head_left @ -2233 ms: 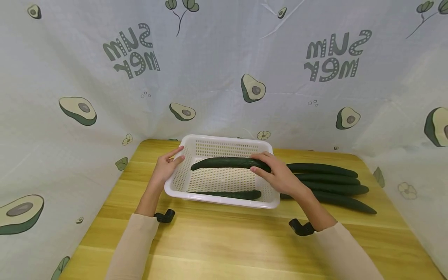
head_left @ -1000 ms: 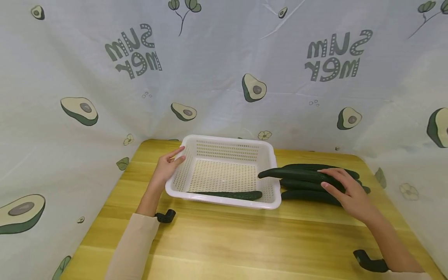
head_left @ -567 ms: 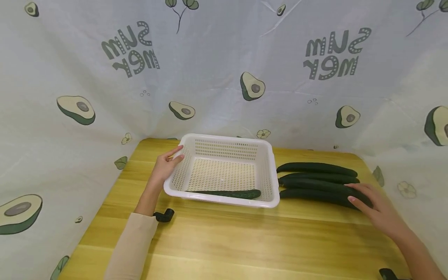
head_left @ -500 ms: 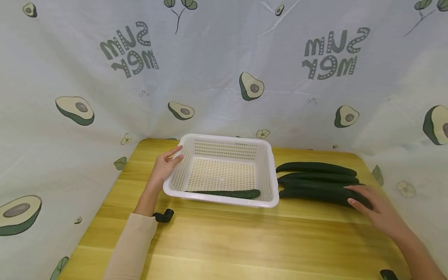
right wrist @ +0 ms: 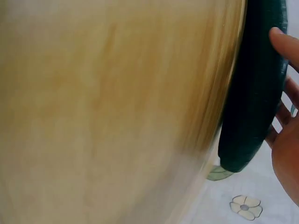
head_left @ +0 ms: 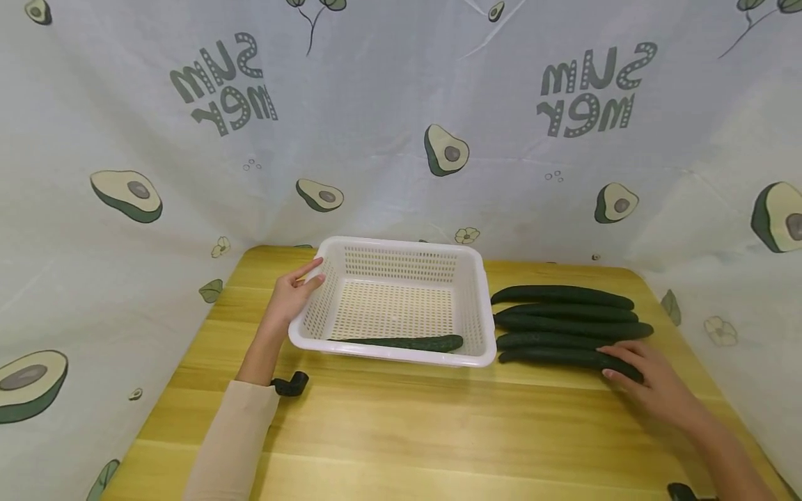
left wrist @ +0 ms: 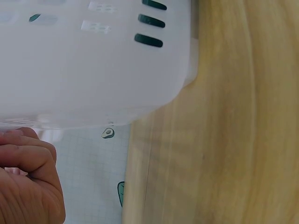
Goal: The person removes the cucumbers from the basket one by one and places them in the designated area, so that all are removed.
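Observation:
A white plastic basket point(head_left: 401, 356) stands on the wooden table. My left hand point(head_left: 289, 298) grips its left rim, thumb inside; in the left wrist view the curled fingers point(left wrist: 30, 156) show beside the basket wall point(left wrist: 93, 88). Inside, along the near wall, lies one cucumber point(head_left: 432, 343), partly hidden by the rim. To the basket's right, several dark green cucumbers point(head_left: 564, 295) lie side by side. My right hand point(head_left: 648, 379) holds the nearest cucumber point(head_left: 551, 356) by its right end. The right wrist view shows thumb and fingers on either side of that cucumber point(right wrist: 257, 79).
A pale curtain point(head_left: 376, 104) printed with avocados and mirrored lettering hangs behind and at both sides of the wooden table point(head_left: 401, 431). Black wrist mounts point(head_left: 291, 384) are on both forearms; the right one point(head_left: 681, 491) is cut off by the frame's bottom edge.
My right hand has carried a cucumber out of the basket to the row on the right, then moved slightly nearer, onto the row's front cucumber. My left hand has stayed on the rim.

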